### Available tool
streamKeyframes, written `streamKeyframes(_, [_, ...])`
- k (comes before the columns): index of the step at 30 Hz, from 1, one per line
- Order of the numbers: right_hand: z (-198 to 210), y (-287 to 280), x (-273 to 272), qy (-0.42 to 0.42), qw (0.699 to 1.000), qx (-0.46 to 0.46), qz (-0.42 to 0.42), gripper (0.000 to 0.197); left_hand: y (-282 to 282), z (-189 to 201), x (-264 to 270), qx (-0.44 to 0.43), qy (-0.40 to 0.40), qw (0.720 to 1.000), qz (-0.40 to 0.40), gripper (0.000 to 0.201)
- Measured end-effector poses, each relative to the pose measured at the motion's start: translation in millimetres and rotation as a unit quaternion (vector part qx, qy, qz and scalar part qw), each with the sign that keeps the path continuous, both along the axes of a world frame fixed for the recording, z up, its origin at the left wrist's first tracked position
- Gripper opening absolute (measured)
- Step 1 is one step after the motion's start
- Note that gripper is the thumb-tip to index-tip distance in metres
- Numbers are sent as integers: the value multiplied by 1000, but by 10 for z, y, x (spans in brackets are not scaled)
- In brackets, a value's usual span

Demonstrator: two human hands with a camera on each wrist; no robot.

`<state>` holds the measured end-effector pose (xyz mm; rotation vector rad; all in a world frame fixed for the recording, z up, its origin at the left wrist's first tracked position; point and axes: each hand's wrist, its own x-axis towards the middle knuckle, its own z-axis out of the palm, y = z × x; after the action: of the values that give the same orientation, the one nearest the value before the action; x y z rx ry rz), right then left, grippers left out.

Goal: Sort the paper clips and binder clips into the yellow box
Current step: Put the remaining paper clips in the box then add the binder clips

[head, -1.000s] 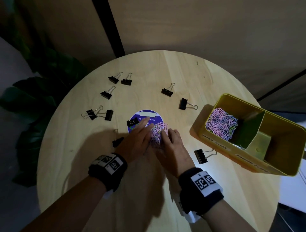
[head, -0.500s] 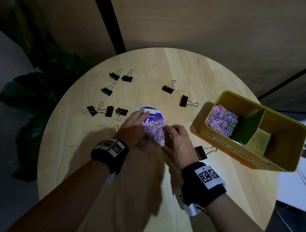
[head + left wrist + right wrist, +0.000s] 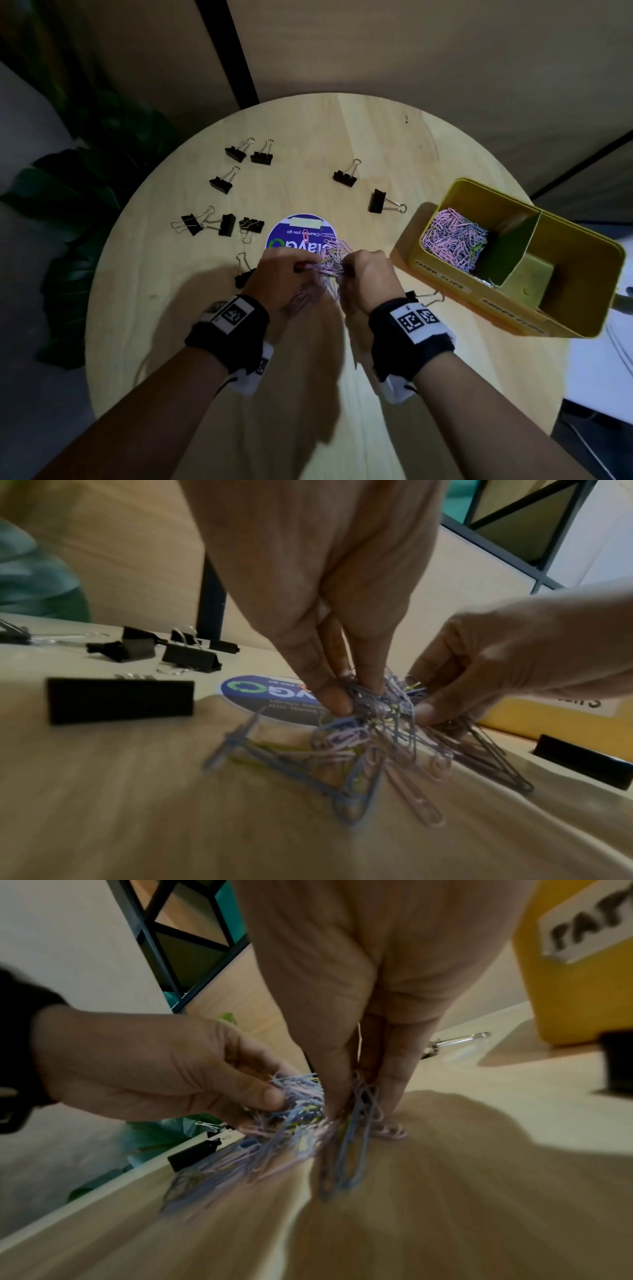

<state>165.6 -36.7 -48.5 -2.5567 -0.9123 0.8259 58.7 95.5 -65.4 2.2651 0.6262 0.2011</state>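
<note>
Surface: round pale wooden table (image 3: 394,394) against brown wall panels, dark leafy plant beyond our left arm.
Change: a second ago our palms lay flat over the paper clips (image 3: 334,263) on the blue round sticker (image 3: 294,236); now both hands have closed in and lifted a bunch between them.
Left hand (image 3: 281,277): fingers point down and pinch the bunch from the left.
Right hand (image 3: 364,274): fingers curl and pinch the same bunch from the right.
Wrist views only: left wrist shows loose clips dangling from the pinch toward the table; right wrist shows a blue clip (image 3: 356,1139) hanging straight down.
Head view only: binder clips (image 3: 342,174) scattered beyond both hands, mostly on the left.
Yellow box (image 3: 442,274): just right of our right hand, its nearer compartment holding pink clips.
</note>
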Motion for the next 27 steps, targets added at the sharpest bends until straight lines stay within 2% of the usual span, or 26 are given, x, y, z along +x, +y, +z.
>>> streamKeyframes(2, [27,-71,16,3,999,26,-28,14,68,47,-37,-80,7,996,45,19])
streamKeyframes(4, [58,-121,35,7,997,55,-53,12,155,94,-55,-205,30,974,90,19])
streamKeyframes(5, [71,-146,37,10,995,72,-70,12,198,109,-74,-241,20,966,96,20])
streamKeyframes(8, [95,-190,37,22,982,130,-132,12,254,191,-112,-269,-12,959,87,25])
streamKeyframes(13, [225,-210,9,69,954,200,-214,21,205,261,-76,-299,2,948,105,23])
streamKeyframes(18, [351,-196,8,117,923,276,-243,19,175,397,-39,-335,-32,932,135,25])
streamKeyframes(23, [652,-252,69,180,872,377,-256,17,50,758,115,-395,-80,903,150,19])
streamKeyframes(25, [810,-341,136,190,844,418,-277,16,-41,937,255,-403,-77,903,129,20])
streamKeyframes(27, [944,-503,233,179,830,433,-303,16,-189,1107,451,-395,-70,911,89,19])
